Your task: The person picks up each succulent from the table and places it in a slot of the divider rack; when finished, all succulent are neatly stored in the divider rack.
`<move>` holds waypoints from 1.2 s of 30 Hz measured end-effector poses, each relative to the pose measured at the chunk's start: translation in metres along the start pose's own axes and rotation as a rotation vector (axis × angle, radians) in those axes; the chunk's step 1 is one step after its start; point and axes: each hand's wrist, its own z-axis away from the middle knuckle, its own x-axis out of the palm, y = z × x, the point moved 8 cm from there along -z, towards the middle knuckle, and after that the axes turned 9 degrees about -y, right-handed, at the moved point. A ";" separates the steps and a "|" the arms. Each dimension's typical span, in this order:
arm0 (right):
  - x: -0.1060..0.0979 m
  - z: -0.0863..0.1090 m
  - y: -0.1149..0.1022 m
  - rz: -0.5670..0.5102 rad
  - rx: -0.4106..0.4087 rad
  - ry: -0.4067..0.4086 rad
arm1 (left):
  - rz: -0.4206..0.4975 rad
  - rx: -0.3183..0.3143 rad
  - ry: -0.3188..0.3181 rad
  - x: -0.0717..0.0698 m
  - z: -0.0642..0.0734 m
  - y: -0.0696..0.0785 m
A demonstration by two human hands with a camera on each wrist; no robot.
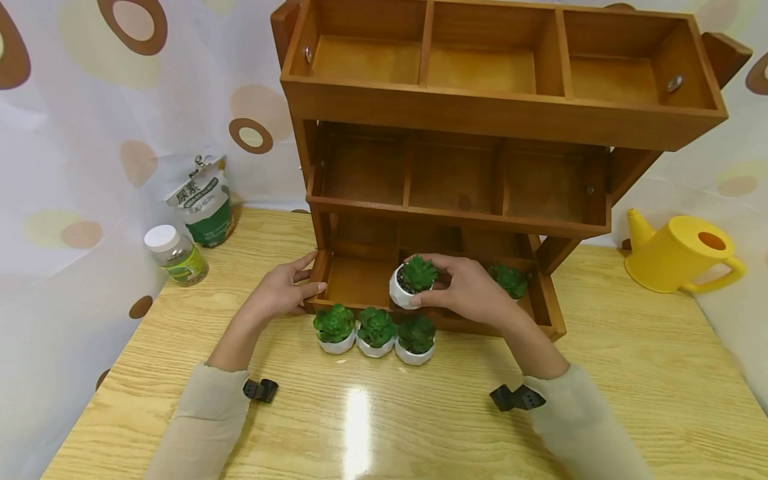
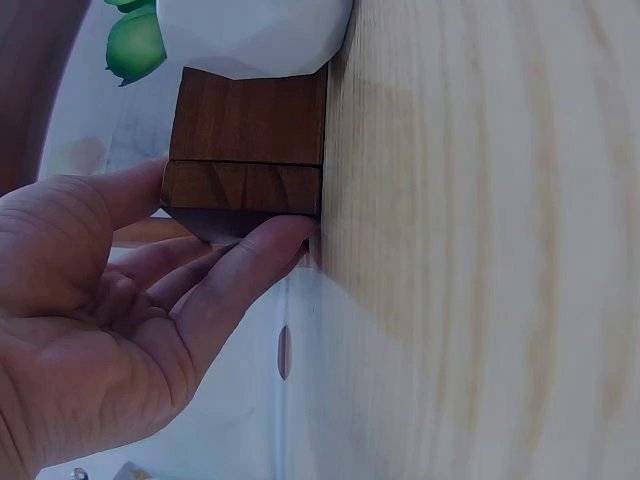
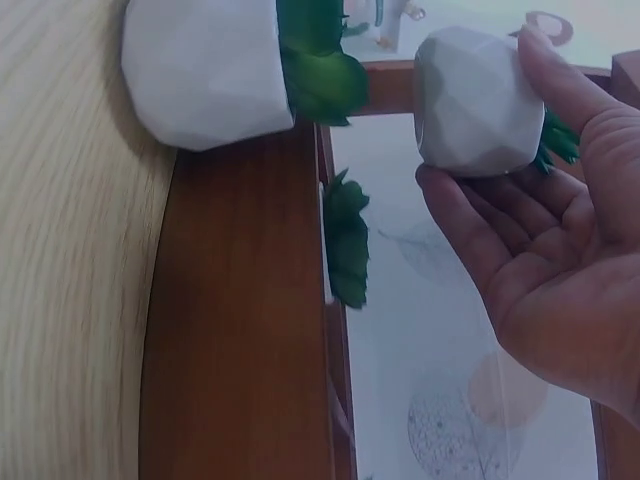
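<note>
My right hand (image 1: 471,290) pinches a small potted succulent (image 1: 418,274) by its faceted white pot (image 3: 480,105), held over the bottom tier of a brown wooden three-tier shelf (image 1: 480,115). The left hand (image 1: 282,288) grips the left front corner (image 2: 245,185) of that bottom tier, thumb on one side and fingers on the other. In front of the tier, three potted succulents stand in a row on the table: a left one (image 1: 334,325), a middle one (image 1: 376,329) and a right one (image 1: 415,339). Another succulent (image 1: 509,281) sits in the tier's right part, partly hidden by my right hand.
A yellow watering can (image 1: 678,253) stands right of the shelf on the wooden table (image 1: 456,427). To the left are a clear jar with a white lid (image 1: 175,255) and a green-and-white bag (image 1: 206,203). A patterned cloth (image 1: 72,167) hangs behind.
</note>
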 end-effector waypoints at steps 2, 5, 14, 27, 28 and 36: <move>0.001 -0.005 -0.002 0.003 0.012 0.009 | -0.001 0.000 -0.001 0.000 0.000 0.000; 0.004 -0.013 -0.004 -0.001 0.037 0.010 | -0.008 0.001 0.001 0.000 0.000 0.001; 0.016 -0.039 -0.009 0.032 0.058 -0.025 | -0.007 -0.001 0.002 0.000 -0.001 0.000; 0.031 -0.076 -0.020 0.106 0.030 -0.078 | -0.011 -0.007 0.004 0.001 -0.001 0.001; 0.032 -0.078 -0.021 0.106 0.026 -0.080 | -0.012 -0.008 0.005 0.000 -0.001 0.001; 0.050 -0.096 -0.023 0.134 0.010 -0.121 | -0.014 -0.010 0.004 -0.001 -0.001 0.000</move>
